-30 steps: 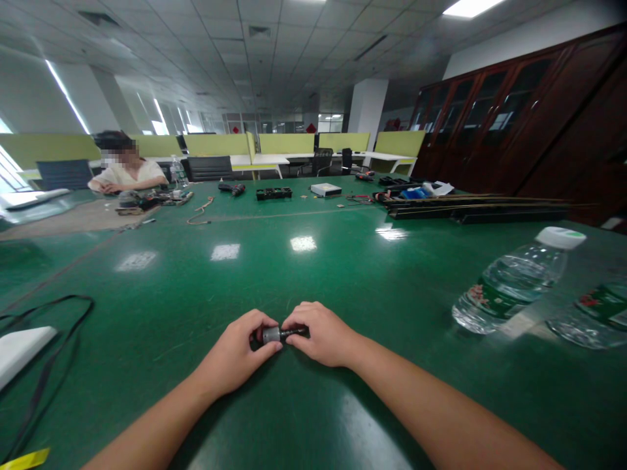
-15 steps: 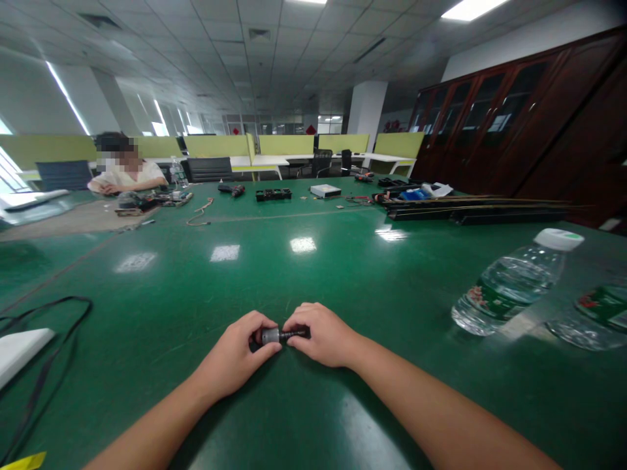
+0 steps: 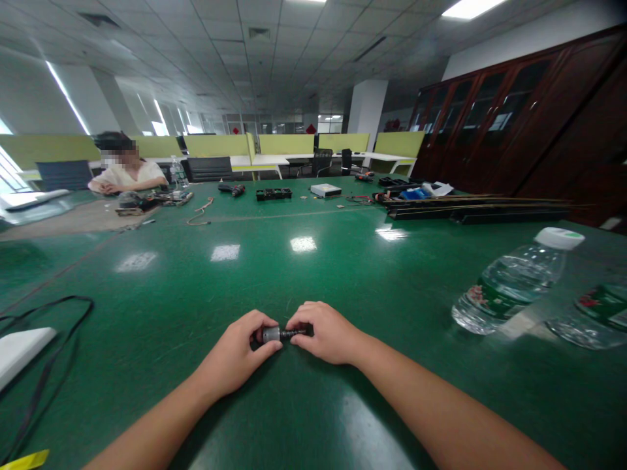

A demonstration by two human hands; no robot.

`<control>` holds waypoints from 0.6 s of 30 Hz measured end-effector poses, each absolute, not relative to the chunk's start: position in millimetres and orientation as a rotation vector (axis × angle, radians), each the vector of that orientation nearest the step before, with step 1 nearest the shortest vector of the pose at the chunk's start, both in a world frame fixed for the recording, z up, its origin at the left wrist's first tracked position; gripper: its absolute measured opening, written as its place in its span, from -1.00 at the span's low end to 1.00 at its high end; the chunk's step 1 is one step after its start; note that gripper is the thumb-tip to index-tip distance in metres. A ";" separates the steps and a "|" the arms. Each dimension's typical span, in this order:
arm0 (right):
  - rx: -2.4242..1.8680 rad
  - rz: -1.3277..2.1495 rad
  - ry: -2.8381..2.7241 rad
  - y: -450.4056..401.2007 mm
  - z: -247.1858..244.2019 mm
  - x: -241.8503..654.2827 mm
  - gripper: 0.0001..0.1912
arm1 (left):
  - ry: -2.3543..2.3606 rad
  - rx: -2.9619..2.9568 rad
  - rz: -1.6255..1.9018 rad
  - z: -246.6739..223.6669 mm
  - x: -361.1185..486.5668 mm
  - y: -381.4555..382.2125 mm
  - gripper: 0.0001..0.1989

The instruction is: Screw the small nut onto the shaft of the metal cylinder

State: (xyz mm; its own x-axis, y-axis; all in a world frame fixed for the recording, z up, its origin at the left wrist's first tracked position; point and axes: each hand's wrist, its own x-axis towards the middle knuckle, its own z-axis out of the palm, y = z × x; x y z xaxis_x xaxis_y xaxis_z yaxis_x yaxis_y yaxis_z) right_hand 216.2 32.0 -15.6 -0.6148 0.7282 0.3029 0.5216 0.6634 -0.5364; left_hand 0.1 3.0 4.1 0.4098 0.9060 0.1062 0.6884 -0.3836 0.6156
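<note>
My left hand [image 3: 245,349] is closed around a small grey metal cylinder [image 3: 271,334] with a dark end, just above the green table [image 3: 304,281]. From the cylinder's right side a thin dark threaded shaft [image 3: 289,333] points to the right. My right hand [image 3: 326,334] pinches the far end of that shaft between thumb and fingers. Part of the dark end piece is hidden inside my right fingers. Both hands are close together at the near middle of the table, with a small gap between them.
Two water bottles [image 3: 519,281] [image 3: 595,313] are at the right. A white object [image 3: 22,352] and black cable [image 3: 46,369] lie left. Across the table are a power drill [image 3: 231,189], a black tray [image 3: 273,194], black rails [image 3: 470,210] and a seated person [image 3: 130,171].
My right hand has shifted slightly to the right, so a little more of the threaded shaft shows. My left hand has hardly moved. The seated person's head has moved slightly.
</note>
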 end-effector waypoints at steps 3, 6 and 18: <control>-0.969 0.551 -2.377 31.8 -15.1 217.2 -0.85 | 1.350 2.192 0.596 4.0 0.1 3.6 -0.81; -0.987 0.554 -2.374 32.3 -14.6 218.7 -0.85 | 1.361 2.192 0.590 3.6 -0.2 4.4 -0.81; -1.000 0.635 -2.331 34.9 -13.0 227.4 -0.85 | 1.353 2.196 0.601 1.7 -1.5 4.1 -0.82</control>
